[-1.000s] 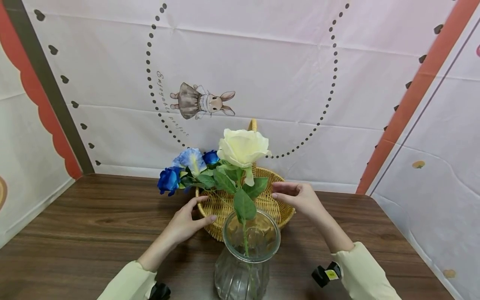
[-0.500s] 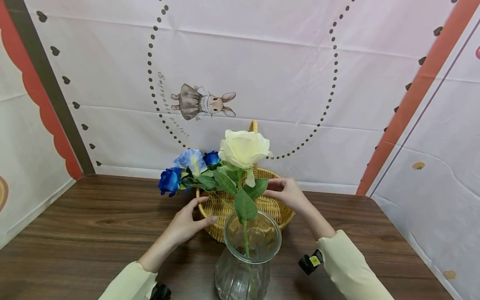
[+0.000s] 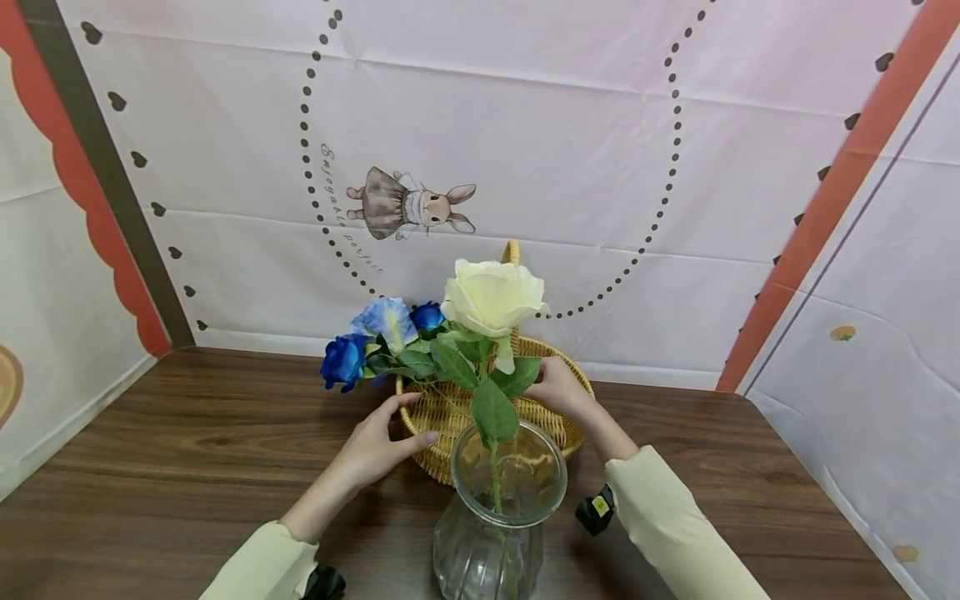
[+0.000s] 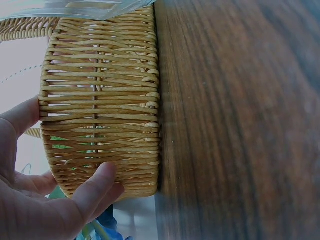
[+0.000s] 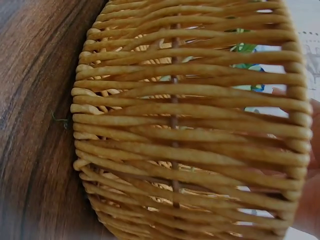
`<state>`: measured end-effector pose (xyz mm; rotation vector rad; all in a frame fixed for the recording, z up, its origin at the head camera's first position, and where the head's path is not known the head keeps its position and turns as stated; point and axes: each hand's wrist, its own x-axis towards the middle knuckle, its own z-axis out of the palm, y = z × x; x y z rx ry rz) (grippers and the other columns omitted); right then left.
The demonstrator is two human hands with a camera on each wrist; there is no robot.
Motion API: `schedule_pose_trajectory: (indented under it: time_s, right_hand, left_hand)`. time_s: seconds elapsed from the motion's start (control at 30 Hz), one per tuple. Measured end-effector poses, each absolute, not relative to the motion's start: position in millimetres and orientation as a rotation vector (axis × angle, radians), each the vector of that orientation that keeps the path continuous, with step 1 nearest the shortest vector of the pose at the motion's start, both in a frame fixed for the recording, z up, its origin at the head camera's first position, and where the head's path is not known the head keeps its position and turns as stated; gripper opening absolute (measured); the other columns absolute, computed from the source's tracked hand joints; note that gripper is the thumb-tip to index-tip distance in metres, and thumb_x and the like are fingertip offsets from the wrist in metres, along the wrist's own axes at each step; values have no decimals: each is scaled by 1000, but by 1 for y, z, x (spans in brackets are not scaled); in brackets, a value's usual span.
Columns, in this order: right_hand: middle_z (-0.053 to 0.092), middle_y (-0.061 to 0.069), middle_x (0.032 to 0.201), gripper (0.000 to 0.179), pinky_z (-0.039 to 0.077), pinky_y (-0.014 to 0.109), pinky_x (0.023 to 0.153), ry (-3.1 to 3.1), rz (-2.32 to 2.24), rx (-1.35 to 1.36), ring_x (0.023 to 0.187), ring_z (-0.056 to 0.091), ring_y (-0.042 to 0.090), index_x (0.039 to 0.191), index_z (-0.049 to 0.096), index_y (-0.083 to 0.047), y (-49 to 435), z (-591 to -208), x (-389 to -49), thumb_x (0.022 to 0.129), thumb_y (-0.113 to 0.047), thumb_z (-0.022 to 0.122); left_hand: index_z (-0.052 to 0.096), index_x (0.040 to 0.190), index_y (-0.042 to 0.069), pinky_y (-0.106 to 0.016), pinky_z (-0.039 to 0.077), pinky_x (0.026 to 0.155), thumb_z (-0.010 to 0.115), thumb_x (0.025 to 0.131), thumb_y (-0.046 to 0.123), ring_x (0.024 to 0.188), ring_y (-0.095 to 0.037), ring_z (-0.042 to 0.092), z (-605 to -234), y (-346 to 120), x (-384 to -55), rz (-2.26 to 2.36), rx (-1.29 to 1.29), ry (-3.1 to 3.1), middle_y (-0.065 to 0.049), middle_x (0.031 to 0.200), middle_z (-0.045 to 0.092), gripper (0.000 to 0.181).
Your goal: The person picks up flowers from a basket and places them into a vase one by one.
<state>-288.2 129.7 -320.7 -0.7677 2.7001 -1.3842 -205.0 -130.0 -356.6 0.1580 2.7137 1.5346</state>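
Note:
A round wicker basket (image 3: 555, 425) with an upright handle stands on the table. My left hand (image 3: 371, 446) holds its left side; in the left wrist view one digit lies at the rim and other fingers (image 4: 95, 187) press on the woven outer wall. Over the right rim reaches my right hand (image 3: 561, 390), its fingertips hidden behind green leaves. Through the weave in the right wrist view only parts of that hand show. Blue flowers (image 3: 345, 360) lean out over the basket's left rim. In front, a cream rose (image 3: 495, 298) stands upright in a clear glass vase (image 3: 487, 546).
The dark wooden table (image 3: 187, 467) carries everything. Close behind the basket rises a pale printed backdrop (image 3: 570, 150), with side panels left and right. The vase stands between the forearms, in front of the basket.
My right hand has moved left and inward over the basket, so its fingers went behind the leaves. My left hand has stayed at the basket's left side.

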Motion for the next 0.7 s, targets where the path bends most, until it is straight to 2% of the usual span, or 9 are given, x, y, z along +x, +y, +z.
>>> schedule_pose_trajectory:
  time_s: [0.07,0.1,0.3,0.43,0.57,0.7]
  right_hand:
    - [36,-7,51,28,33,26,48,2728,-1342,-798,46,32,9,59,49,-12,127,-323,-291,82,-16,64]
    - [37,-7,52,28,34,27,49,2751,-1317,-814,47,34,9,60,48,-12,126,-324,-292,82,-17,64]
    - [47,-3,59,18,38,28,55,2875,-1133,-759,56,45,12,73,59,-7,113,-327,-298,86,-19,61]
    - [51,0,63,17,41,29,59,2924,-1008,-765,60,48,12,76,60,-7,108,-328,-298,87,-19,58]
    - [54,1,64,17,45,31,64,2957,-959,-909,63,51,13,72,59,-5,106,-332,-301,87,-14,58]
    - [52,1,60,18,45,29,62,2924,-1019,-1110,60,50,10,67,56,-5,104,-336,-304,85,-7,59]
  left_hand:
    - [40,137,16,-59,36,90,68,80,40,124,-44,35,-356,-130,-205,1533,159,2715,-19,144,31,67]
    - [40,137,16,-59,36,90,68,80,39,124,-44,35,-356,-130,-205,1533,158,2717,-19,143,31,67]
    - [40,137,15,-58,37,90,68,80,39,123,-44,36,-356,-129,-206,1521,164,2733,-19,143,32,68]
    - [40,137,15,-58,37,90,68,80,39,123,-43,37,-357,-129,-207,1518,163,2735,-19,143,32,67]
    - [40,137,15,-58,37,90,68,80,39,123,-43,37,-357,-129,-206,1518,158,2736,-19,143,32,67]
    - [40,137,16,-58,37,90,68,80,41,123,-43,37,-356,-130,-206,1524,156,2731,-19,143,32,68]
